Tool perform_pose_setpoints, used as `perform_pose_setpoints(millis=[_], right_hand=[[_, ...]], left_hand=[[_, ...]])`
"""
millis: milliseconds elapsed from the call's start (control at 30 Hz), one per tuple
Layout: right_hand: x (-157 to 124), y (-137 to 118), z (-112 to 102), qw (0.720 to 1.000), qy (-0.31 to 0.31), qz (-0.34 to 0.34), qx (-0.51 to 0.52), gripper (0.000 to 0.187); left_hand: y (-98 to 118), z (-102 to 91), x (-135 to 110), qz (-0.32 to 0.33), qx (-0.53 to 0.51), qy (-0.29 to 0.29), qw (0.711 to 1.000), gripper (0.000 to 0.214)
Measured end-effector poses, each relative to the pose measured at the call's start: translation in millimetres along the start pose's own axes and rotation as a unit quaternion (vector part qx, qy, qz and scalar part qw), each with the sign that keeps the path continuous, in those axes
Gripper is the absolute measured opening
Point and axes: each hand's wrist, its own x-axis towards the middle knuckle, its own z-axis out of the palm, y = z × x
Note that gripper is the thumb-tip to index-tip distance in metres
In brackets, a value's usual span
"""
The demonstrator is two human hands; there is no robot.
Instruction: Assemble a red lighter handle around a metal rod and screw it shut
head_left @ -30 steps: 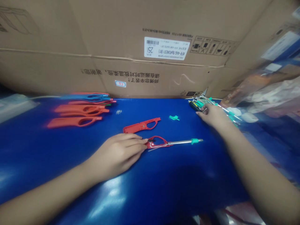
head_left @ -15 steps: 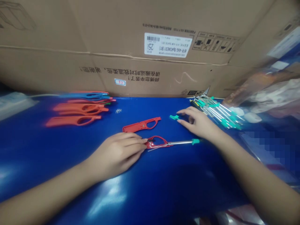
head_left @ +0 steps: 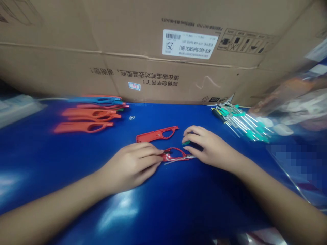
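My left hand [head_left: 135,165] lies over the back end of a red lighter shell half [head_left: 176,149] and pinches it. Thin white wires, a dark part and the start of a metal tube show in that shell. My right hand [head_left: 206,144] is just right of the shell's finger loop, with a small green trigger piece [head_left: 186,143] between its fingertips. The hand covers most of the tube and its tip. Just behind lies the other red shell half [head_left: 157,133], inner side up.
Orange, red and blue lighter shells [head_left: 89,114] are stacked at the left. Several metal tubes with green parts [head_left: 245,122] lie at the right, beside a black-handled tool [head_left: 219,115]. A cardboard box [head_left: 102,30] stands along the back. Small white bits [head_left: 131,118] lie near the shells.
My right hand has moved left and towards me with the green trigger piece, now over the metal tube beside the wired shell. My left hand keeps its hold. The view has shifted slightly.
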Motion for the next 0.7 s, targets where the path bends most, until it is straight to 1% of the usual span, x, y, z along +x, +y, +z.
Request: perform_pose_setpoints(millis=[33,100,167,267,333,400,500,567,700], right_hand=[[0.0,0.1,0.3,1.0,0.001,0.002,0.001,0.008],[-0.2,-0.2,0.9,1.0,0.013,0.005,0.017,0.008],[0.0,-2.2,1.1,0.997,0.056,0.013,0.058,0.007],[1.0,-6.2,1.4,0.977,0.137,0.064,0.149,0.005],[1.5,-5.8,1.6,0.964,0.149,0.104,0.194,0.006],[1.1,-1.4,1.3,0.967,0.125,0.121,0.186,0.007],[-0.8,8.8,0.3,0.989,0.058,0.108,0.088,0.011],[-2.1,13.4,-0.1,0.994,0.025,0.1,0.043,0.008],[-2.7,9.8,1.6,0.994,0.016,0.101,0.029,0.009]], left_hand=[[-0.2,0.0,0.2,-0.003,-0.005,0.0,1.0,0.02],[-0.4,-0.1,0.4,-0.009,-0.014,0.0,1.0,0.021],[-0.5,-0.2,0.2,-0.013,-0.023,0.001,1.0,0.022],[-0.5,0.2,-0.6,-0.019,-0.032,0.003,0.999,0.022],[-0.4,0.5,-0.9,-0.023,-0.036,0.002,0.999,0.022],[-0.3,0.7,-1.1,-0.025,-0.039,0.0,0.999,0.023],[-1.0,1.1,-1.4,-0.027,-0.04,0.0,0.999,0.023],[-1.8,1.6,-1.5,-0.026,-0.045,0.002,0.999,0.024],[-2.2,2.9,-1.7,-0.023,-0.073,0.007,0.997,0.025]])
